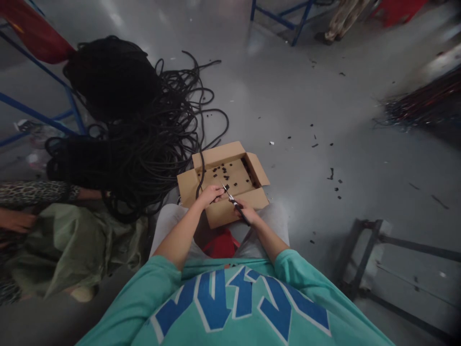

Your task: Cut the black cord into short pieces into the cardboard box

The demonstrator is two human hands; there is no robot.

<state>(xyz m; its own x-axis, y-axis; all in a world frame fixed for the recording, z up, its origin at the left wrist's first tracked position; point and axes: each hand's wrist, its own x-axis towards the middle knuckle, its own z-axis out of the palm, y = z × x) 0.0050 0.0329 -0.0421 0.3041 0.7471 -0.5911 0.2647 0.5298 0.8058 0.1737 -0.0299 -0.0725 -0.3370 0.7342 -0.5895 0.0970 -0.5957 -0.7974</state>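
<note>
An open cardboard box (225,217) lies between my knees, with several small black pieces (225,177) on its bottom. Over its near left side my left hand (211,195) is closed round a black cord (202,129), which runs down across the box from the pile. My right hand (246,211) grips a tool with black handles and thin metal tips (237,205), above the box's near flap. The tips point up and left, right beside the fingers of my left hand.
A large heap of black cord (137,158) fills the floor to the left. Another person's arm (43,192) and green cloth (65,245) are at the far left. Blue metal frames (281,18) stand at the back, a dark metal frame (369,259) at the right.
</note>
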